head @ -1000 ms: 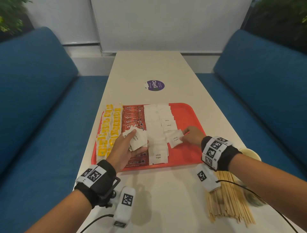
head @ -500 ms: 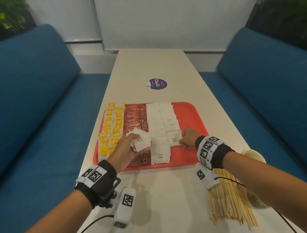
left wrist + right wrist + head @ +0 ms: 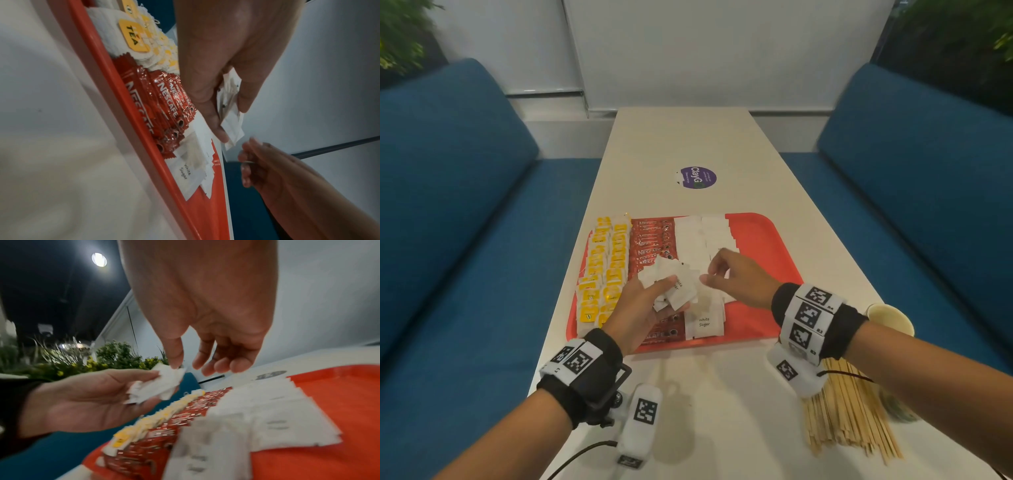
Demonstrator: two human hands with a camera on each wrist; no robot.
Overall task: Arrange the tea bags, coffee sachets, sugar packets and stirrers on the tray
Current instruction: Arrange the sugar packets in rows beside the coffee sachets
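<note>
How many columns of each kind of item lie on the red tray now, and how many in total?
Tea bags: 2 columns
Coffee sachets: 1 column
Sugar packets: 2 columns
Stirrers: 0 columns; the pile lies on the table
Total: 5 columns

Café booth, blue benches (image 3: 458,212), table (image 3: 688,144)

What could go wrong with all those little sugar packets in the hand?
The left hand holds a loose fan of sugar packets above the red tray. As the right hand reaches for one, others might slip and land on the Nescafe sachets, muddling the rows. Also, the right forearm hangs over the wooden stirrers near the table edge and might scatter them.
</note>
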